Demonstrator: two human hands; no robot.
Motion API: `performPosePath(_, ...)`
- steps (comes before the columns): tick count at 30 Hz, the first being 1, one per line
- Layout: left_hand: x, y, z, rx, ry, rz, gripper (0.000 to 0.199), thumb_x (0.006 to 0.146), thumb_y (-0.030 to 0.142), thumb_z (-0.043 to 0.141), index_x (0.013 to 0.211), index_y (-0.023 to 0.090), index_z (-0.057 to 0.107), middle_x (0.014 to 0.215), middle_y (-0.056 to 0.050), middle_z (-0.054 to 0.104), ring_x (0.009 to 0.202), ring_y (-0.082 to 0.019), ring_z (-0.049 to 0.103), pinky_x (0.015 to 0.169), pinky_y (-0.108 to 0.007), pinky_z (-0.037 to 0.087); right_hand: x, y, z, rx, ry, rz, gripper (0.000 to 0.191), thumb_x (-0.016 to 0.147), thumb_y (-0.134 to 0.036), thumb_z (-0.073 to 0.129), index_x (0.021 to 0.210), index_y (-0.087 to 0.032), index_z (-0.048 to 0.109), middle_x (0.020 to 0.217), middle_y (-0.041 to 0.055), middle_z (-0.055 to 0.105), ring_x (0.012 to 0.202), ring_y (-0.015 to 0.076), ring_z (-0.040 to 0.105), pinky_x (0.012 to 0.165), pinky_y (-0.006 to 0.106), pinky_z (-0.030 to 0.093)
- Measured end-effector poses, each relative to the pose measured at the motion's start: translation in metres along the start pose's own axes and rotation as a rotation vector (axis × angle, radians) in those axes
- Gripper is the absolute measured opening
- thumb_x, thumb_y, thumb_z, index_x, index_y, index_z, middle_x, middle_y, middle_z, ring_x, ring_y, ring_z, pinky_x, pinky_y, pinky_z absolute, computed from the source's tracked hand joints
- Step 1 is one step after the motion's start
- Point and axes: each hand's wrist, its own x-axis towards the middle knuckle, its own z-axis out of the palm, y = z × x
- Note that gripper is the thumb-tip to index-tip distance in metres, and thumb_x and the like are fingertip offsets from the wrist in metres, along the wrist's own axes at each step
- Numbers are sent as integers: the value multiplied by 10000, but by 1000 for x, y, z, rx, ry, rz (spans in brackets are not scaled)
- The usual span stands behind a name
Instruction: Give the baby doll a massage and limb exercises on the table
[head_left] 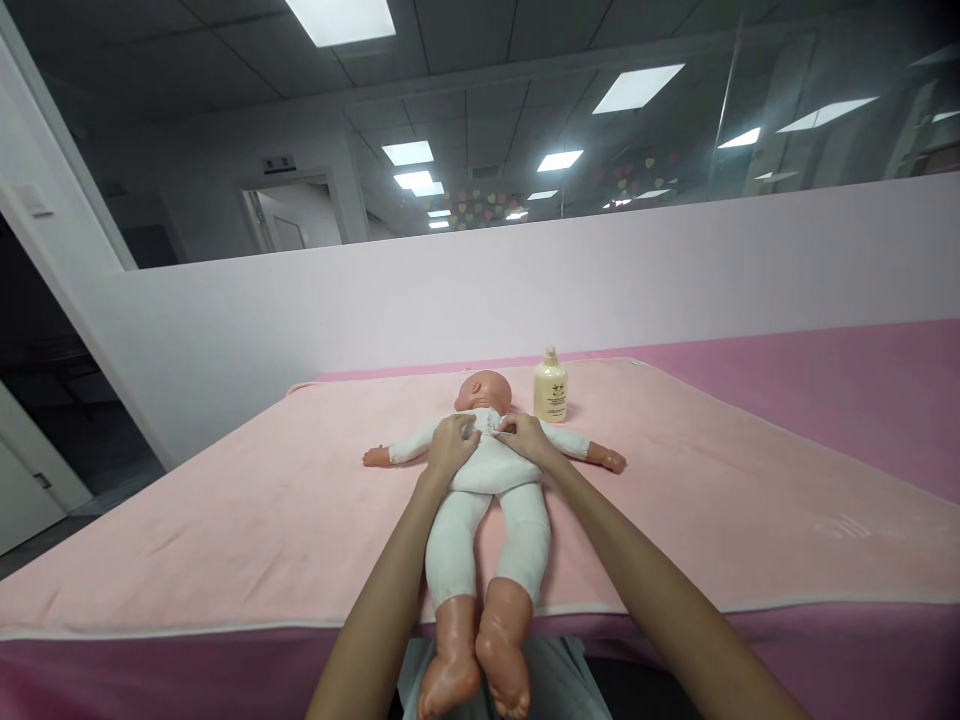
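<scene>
A baby doll [495, 466] with a white cloth body lies on a pink towel [300, 520], its head away from me, arms spread and feet toward me. My left hand [451, 445] rests on the left side of the doll's upper torso, fingers bent over the white cloth. On the right side of the torso, my right hand [525, 438] has its thumb and fingers together at the cloth near the neck. What lies between those fingertips is too small to make out. A pale yellow pump bottle [550, 388] stands upright just right of the doll's head.
The towel covers a darker pink surface [825, 390] that shows at the right and along the front edge. Behind it rises a white low wall [600, 285] with a glass pane above. A doorway and dark floor lie at the far left.
</scene>
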Motion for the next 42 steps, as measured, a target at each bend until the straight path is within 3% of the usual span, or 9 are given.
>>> performPosePath(3, 3, -4, -1, 20, -168, -11, 402, 740, 251, 579, 1127, 165, 638, 1184, -95, 624, 1096, -240, 568, 969, -334, 406, 0, 0, 1, 6, -5, 0, 63, 711, -187, 627, 728, -160, 682, 807, 36, 693, 785, 163, 625, 742, 257, 454)
performPosePath(6, 8, -1, -3, 71, -211, -55, 385, 724, 217, 577, 1098, 181, 658, 1137, -89, 651, 1055, -243, 592, 929, -327, 426, -3, 0, 2, -12, -1, -13, 104, 747, -182, 582, 768, -156, 680, 857, 46, 693, 828, 163, 615, 786, 262, 438)
performPosePath(12, 16, 6, 4, 176, -162, -153, 276, 695, 155, 580, 936, 184, 710, 952, -97, 710, 913, -244, 642, 782, -314, 467, -7, -5, 0, -101, -21, -68, 177, 810, -186, 501, 822, -160, 675, 933, 67, 681, 877, 169, 597, 819, 265, 417)
performPosePath(17, 9, -5, 8, 1, -87, -159, 185, 719, 207, 608, 864, 201, 723, 895, -66, 722, 868, -211, 658, 771, -287, 478, -4, -5, 4, -113, 211, -193, 304, 894, -254, 379, 1048, -153, 621, 1084, 94, 629, 1045, 181, 537, 940, 295, 371)
performPosePath(20, 6, -7, 7, -23, -83, -149, 173, 717, 204, 616, 849, 208, 727, 883, -55, 723, 859, -207, 659, 773, -290, 481, 0, 1, 9, -123, 201, -135, 329, 875, -251, 417, 1145, -138, 568, 1192, 113, 574, 1134, 194, 493, 982, 308, 344)
performPosePath(26, 7, -2, 6, 24, -117, -105, 206, 734, 184, 587, 882, 199, 731, 922, -62, 718, 861, -208, 648, 786, -298, 469, 14, 12, 13, -145, 47, 32, 265, 815, -275, 517, 1024, -149, 619, 1071, 101, 634, 1019, 199, 564, 868, 271, 398)
performPosePath(31, 2, 1, 5, 152, -111, 1, 262, 789, 214, 537, 987, 230, 707, 1012, -64, 686, 968, -217, 592, 868, -318, 425, 22, 15, 16, -193, 143, 158, 236, 753, -352, 602, 828, -133, 651, 866, 104, 670, 822, 196, 613, 730, 260, 422)
performPosePath(37, 1, 3, 6, 120, 156, 141, 348, 864, 291, 469, 1187, 228, 585, 1141, -75, 617, 1098, -211, 508, 1050, -380, 265, 20, 17, 18, -204, 225, 118, 203, 786, -331, 583, 742, -153, 668, 820, 106, 677, 790, 180, 619, 722, 254, 430)
performPosePath(42, 12, -5, 13, 135, 6, 20, 309, 823, 330, 530, 1078, 205, 650, 1047, -88, 649, 1001, -226, 559, 937, -350, 368, 20, 18, 18, -205, 224, 105, 189, 789, -324, 583, 752, -165, 677, 832, 104, 683, 801, 183, 622, 728, 256, 435)
